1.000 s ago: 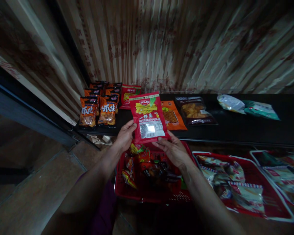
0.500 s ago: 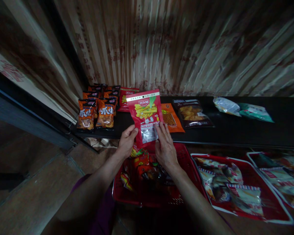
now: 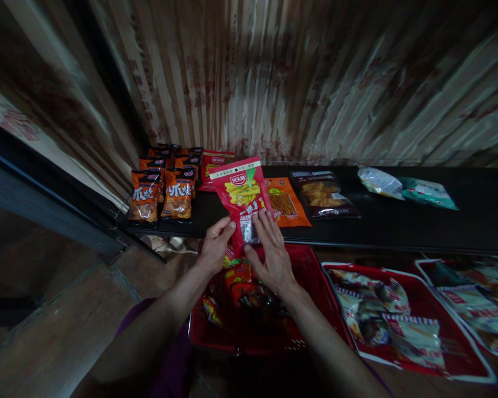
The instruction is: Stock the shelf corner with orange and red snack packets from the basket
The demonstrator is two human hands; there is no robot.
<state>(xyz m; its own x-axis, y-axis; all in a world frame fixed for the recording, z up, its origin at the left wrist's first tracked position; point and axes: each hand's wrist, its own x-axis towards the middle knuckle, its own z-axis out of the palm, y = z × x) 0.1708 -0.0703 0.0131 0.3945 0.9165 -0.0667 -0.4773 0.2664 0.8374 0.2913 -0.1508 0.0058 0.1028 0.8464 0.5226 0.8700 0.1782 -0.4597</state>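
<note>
A red snack bag [image 3: 241, 190] with yellow sticks on its print is tilted above the front edge of the black shelf [image 3: 382, 226]. My left hand [image 3: 218, 243] pinches its lower left edge between thumb and fingers. Spread over the bag's lower right front, my right hand [image 3: 269, 251] rests with its fingers extended and thumb apart. Behind it on the shelf lie another red bag [image 3: 216, 166] and an orange bag [image 3: 288, 203]. Below my hands, a red basket [image 3: 315, 276] holds several snack packs, partly hidden by my arms.
Orange-black snack packs [image 3: 178, 193] stand at the shelf's left end. A dark bag [image 3: 323, 193] and a green bag [image 3: 429, 192] lie farther right. Two more baskets, one a red basket [image 3: 460, 345], hold packs at the right. A metal post [image 3: 45, 182] rises at left.
The held red bag has moved slightly left and down and tilted more. My right hand has shifted left across its front, with the thumb spread farther from the fingers.
</note>
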